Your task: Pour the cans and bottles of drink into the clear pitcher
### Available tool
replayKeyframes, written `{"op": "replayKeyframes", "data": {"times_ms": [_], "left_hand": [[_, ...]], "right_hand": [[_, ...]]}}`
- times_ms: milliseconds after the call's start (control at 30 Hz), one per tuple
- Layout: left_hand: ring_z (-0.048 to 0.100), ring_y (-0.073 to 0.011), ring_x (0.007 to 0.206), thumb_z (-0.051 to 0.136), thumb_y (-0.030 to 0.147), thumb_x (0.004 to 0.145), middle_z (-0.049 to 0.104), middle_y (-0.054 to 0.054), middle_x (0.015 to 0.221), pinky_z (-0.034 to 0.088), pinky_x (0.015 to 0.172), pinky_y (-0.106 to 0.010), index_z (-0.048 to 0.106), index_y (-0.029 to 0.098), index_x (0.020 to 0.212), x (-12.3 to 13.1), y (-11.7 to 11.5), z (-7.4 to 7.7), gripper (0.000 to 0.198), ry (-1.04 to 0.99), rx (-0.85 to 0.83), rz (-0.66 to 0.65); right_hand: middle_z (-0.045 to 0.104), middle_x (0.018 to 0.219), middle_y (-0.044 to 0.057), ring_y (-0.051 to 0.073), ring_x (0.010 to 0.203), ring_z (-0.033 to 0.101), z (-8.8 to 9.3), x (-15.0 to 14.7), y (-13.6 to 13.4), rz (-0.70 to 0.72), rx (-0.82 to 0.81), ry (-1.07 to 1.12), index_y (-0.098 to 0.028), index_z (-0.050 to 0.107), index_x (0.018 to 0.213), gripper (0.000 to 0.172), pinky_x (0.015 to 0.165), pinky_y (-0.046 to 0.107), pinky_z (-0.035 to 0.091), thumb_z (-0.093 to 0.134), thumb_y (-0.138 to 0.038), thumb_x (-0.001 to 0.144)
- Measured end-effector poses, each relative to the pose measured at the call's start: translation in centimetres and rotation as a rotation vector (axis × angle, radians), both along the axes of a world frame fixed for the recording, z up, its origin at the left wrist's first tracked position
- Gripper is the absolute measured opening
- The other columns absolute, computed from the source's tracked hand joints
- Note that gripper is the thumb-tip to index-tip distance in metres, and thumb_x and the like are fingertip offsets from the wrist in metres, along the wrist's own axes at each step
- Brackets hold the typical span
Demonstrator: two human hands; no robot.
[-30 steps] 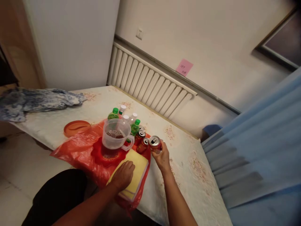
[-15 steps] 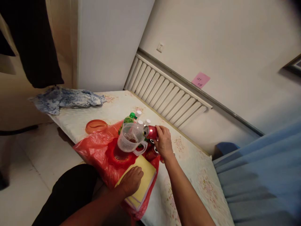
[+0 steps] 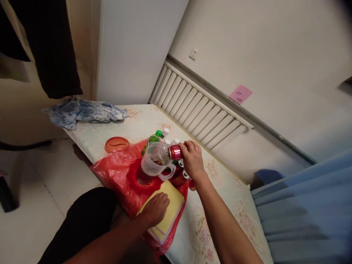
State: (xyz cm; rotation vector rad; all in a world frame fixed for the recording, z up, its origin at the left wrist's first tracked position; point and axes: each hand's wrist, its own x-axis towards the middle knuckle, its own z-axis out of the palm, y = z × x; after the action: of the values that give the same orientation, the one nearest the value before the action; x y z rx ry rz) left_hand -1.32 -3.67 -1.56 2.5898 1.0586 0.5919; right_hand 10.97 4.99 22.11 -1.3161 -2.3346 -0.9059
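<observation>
My right hand [image 3: 194,160] is wrapped round a red drink can [image 3: 176,151], tipped nearly on its side with its mouth over a clear plastic pitcher [image 3: 150,167]. A thin brownish stream runs from the can into the pitcher, where dark, foamy liquid shows. The pitcher stands on a red scalloped plate [image 3: 132,182]. My left hand [image 3: 158,209] lies with curled fingers on a yellow folded cloth or pad [image 3: 174,196]; nothing shows in its grasp. Beside the pitcher's handle are red cans [image 3: 180,178]. Behind it stand a green-capped bottle [image 3: 155,136] and several white-capped bottles [image 3: 165,131].
A red plastic bag [image 3: 110,167] lies under these things on the flowered tabletop [image 3: 148,115]. An orange-red lid [image 3: 117,144] and a crumpled blue-white cloth [image 3: 93,112] are farther left. A radiator [image 3: 198,101] runs along the wall; a blue curtain [image 3: 305,205] hangs at right.
My right hand has tilted the can further down toward the pitcher, and liquid now streams from it. My left hand stays on the yellow cloth or pad. The view has shifted slightly.
</observation>
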Motion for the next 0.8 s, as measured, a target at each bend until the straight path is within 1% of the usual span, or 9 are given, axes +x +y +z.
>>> {"op": "replayKeyframes", "data": {"times_ms": [200, 367, 500, 600, 800], "left_hand": [[0.052, -0.0253, 0.101, 0.046, 0.011, 0.088, 0.06, -0.009, 0.104, 0.042, 0.097, -0.041, 0.06, 0.018, 0.098, 0.03, -0.01, -0.16, 0.018, -0.001, 0.008, -0.002], [0.052, -0.0254, 0.099, 0.047, 0.011, 0.087, 0.06, -0.009, 0.102, 0.042, 0.095, -0.041, 0.059, 0.019, 0.097, 0.16, 0.05, -0.6, 0.017, -0.013, 0.026, 0.002], [0.051, -0.0257, 0.099, 0.047, 0.01, 0.087, 0.06, -0.009, 0.103, 0.042, 0.094, -0.042, 0.059, 0.019, 0.097, 0.22, 0.08, -0.82, 0.018, -0.024, 0.028, 0.002], [0.052, -0.0257, 0.098, 0.047, 0.011, 0.087, 0.06, -0.009, 0.101, 0.043, 0.093, -0.042, 0.059, 0.019, 0.096, 0.2, 0.1, -0.72, 0.018, -0.018, 0.031, -0.001], [0.052, -0.0258, 0.1, 0.047, 0.011, 0.087, 0.06, -0.009, 0.103, 0.043, 0.095, -0.042, 0.06, 0.018, 0.097, 0.15, 0.06, -0.44, 0.018, 0.012, 0.014, 0.0]], "right_hand": [[0.056, 0.13, 0.014, 0.031, 0.127, 0.038, 0.34, -0.03, 0.1, -0.001, -0.004, -0.042, -0.023, 0.054, 0.136, 0.043, 0.106, 0.05, 0.034, 0.05, -0.013, 0.094], [0.057, 0.129, 0.014, 0.032, 0.126, 0.039, 0.6, -0.39, -0.01, -0.004, 0.003, -0.072, -0.022, 0.055, 0.136, 0.041, 0.106, 0.051, 0.035, 0.05, -0.016, 0.096], [0.057, 0.129, 0.014, 0.032, 0.127, 0.039, 0.76, -0.6, 0.0, 0.005, -0.01, -0.07, -0.024, 0.055, 0.136, 0.042, 0.105, 0.052, 0.035, 0.048, -0.014, 0.096], [0.057, 0.129, 0.014, 0.032, 0.128, 0.039, 0.85, -0.67, -0.02, 0.006, -0.012, -0.075, -0.024, 0.055, 0.136, 0.042, 0.105, 0.053, 0.035, 0.048, -0.013, 0.096], [0.057, 0.129, 0.014, 0.032, 0.128, 0.039, 0.91, -0.72, -0.09, -0.001, -0.001, -0.097, -0.023, 0.056, 0.135, 0.039, 0.106, 0.053, 0.034, 0.048, -0.015, 0.097]]}}
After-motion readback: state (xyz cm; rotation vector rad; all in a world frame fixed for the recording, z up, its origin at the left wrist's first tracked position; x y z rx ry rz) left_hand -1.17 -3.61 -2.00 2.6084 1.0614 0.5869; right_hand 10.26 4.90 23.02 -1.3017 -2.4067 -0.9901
